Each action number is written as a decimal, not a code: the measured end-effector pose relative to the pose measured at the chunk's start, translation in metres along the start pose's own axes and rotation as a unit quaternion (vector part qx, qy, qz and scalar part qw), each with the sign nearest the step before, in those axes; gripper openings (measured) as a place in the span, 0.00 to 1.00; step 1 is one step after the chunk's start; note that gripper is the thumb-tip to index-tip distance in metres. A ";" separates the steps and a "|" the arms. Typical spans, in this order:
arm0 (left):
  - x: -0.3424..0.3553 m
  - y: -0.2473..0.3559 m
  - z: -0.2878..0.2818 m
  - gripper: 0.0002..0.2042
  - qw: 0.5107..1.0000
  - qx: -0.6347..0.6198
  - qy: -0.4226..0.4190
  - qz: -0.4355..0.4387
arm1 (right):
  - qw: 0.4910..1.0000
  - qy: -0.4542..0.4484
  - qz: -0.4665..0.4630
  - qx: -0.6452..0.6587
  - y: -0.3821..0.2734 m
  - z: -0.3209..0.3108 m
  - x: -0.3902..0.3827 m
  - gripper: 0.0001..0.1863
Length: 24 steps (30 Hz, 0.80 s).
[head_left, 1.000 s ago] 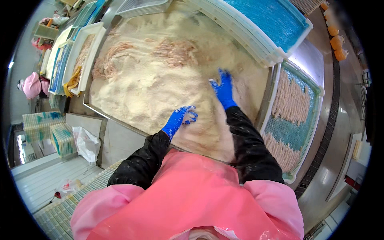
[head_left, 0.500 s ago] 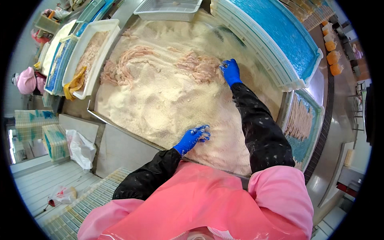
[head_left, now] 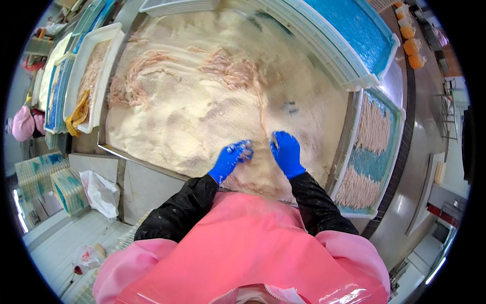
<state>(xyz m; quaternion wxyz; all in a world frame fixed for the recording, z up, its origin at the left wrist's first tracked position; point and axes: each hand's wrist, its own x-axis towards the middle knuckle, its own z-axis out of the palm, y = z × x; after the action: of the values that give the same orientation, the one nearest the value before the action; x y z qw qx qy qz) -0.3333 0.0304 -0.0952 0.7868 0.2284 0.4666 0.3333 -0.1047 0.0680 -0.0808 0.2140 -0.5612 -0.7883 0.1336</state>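
- While both blue-gloved hands work low in the head view, the left hand (head_left: 230, 158) rests on the pale crumbs (head_left: 202, 116) near the front edge of the big metal tray (head_left: 109, 148), its fingers (head_left: 245, 148) curled narrow around a small crumb-coated piece; what exactly it is I cannot tell.
- Just beside it, the right hand (head_left: 286, 152) lies palm down on the crumbs, fingers close together and pointing away from the person; whether anything is under them I cannot tell.
- A thin pink meat strip (head_left: 263, 114) runs from near the right hand's fingertips up toward a heap of pink strips (head_left: 233, 71) in the middle of the tray.
- Another heap of strips (head_left: 136, 76) lies at the tray's left side.
- To the right, touching the metal tray's edge, a white crate with blue lining (head_left: 374, 167) holds coated strips laid in neat rows.
- Above that, a second blue-lined crate (head_left: 354, 35) sits tilted along the tray's far right side.
- To the left, a white tub (head_left: 86, 76) holds more pale strips and a yellow cloth (head_left: 78, 111).
- Black sleeves and a pink apron (head_left: 243, 248) fill the lower part of the view.
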 end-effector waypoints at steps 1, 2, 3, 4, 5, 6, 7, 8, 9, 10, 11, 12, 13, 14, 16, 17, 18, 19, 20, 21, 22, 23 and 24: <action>0.007 -0.005 -0.003 0.16 0.999 -0.029 0.018 0.028 | 0.998 -0.061 0.012 -0.010 -0.004 -0.009 -0.017 0.11; 0.008 0.000 -0.003 0.16 0.998 -0.007 0.037 0.043 | 0.998 -0.067 0.008 -0.002 -0.005 -0.013 -0.037 0.10; 0.010 0.004 -0.001 0.15 0.997 0.015 0.056 0.058 | 0.997 -0.074 0.003 0.005 -0.005 -0.016 -0.053 0.10; 0.016 0.001 0.001 0.15 0.978 0.074 0.110 0.164 | 0.996 -0.088 0.009 0.014 -0.007 -0.023 -0.058 0.10; 0.023 0.002 0.007 0.15 0.942 0.131 0.157 0.266 | 0.994 -0.102 0.019 0.022 -0.011 -0.035 -0.062 0.10; 0.027 0.010 0.003 0.18 0.870 0.314 0.169 0.341 | 0.992 -0.117 0.028 0.030 -0.012 -0.043 -0.068 0.10; 0.034 0.018 0.006 0.20 0.821 0.388 0.170 0.381 | 0.992 -0.060 0.073 0.084 -0.004 -0.040 -0.072 0.12; 0.042 0.022 0.014 0.20 0.819 0.385 0.194 0.379 | 0.983 -0.002 0.119 0.138 0.011 -0.030 -0.074 0.13; 0.049 0.024 0.024 0.20 0.816 0.381 0.219 0.376 | 0.967 0.057 0.163 0.190 0.025 -0.018 -0.075 0.15; 0.057 0.023 0.035 0.20 0.863 0.272 0.216 0.367 | 0.957 0.116 0.165 0.211 0.036 0.001 -0.065 0.19; 0.066 0.018 0.047 0.21 0.898 0.158 0.211 0.353 | 0.943 0.173 0.165 0.230 0.041 0.019 -0.052 0.23; 0.076 0.009 0.059 0.21 0.920 0.041 0.202 0.333 | 0.939 0.144 0.179 0.257 0.039 0.035 -0.043 0.26; 0.090 -0.009 0.065 0.20 0.926 -0.043 0.175 0.330 | 0.932 0.116 0.192 0.284 0.030 0.049 -0.035 0.28; 0.087 -0.010 0.081 0.20 0.957 -0.129 0.148 0.212 | 0.929 0.117 0.178 0.302 0.010 0.055 -0.028 0.29; 0.084 -0.015 0.088 0.21 0.970 -0.204 0.062 0.116 | 0.907 0.018 0.160 0.389 0.001 0.063 -0.010 0.33; 0.088 -0.031 0.069 0.21 0.970 -0.199 0.011 0.141 | 0.959 0.008 0.153 0.237 0.003 0.063 -0.011 0.33; 0.089 -0.044 0.055 0.21 0.966 -0.195 -0.043 0.162 | 0.987 -0.002 0.144 0.077 0.010 0.060 -0.017 0.34; 0.086 -0.045 0.041 0.23 0.880 -0.349 -0.278 0.163 | 0.988 -0.014 0.127 -0.083 0.017 0.055 -0.020 0.35; 0.079 -0.053 0.033 0.23 0.933 -0.319 -0.131 0.097 | 0.982 -0.006 0.179 -0.057 0.026 0.048 -0.026 0.34; 0.072 -0.062 0.028 0.24 0.960 -0.279 0.019 0.030 | 0.981 -0.001 0.188 -0.040 0.024 0.050 -0.028 0.34; 0.063 -0.051 0.059 0.25 0.956 -0.281 0.085 0.008 | 0.979 0.002 0.203 -0.023 0.019 0.057 -0.035 0.34; 0.064 -0.059 0.056 0.25 0.952 -0.305 0.022 -0.001 | 0.978 0.001 0.209 -0.004 0.003 0.057 -0.037 0.35; 0.066 -0.065 0.052 0.26 0.944 -0.328 -0.042 -0.009 | 0.985 0.011 0.170 -0.003 -0.020 0.059 -0.038 0.34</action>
<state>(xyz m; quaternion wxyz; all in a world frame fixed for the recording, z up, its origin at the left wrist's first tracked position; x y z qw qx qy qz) -0.2448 0.0324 -0.1532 0.8401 -0.0329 0.3003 0.4505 -0.1397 0.0273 -0.1307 0.1953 -0.6891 -0.6793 0.1597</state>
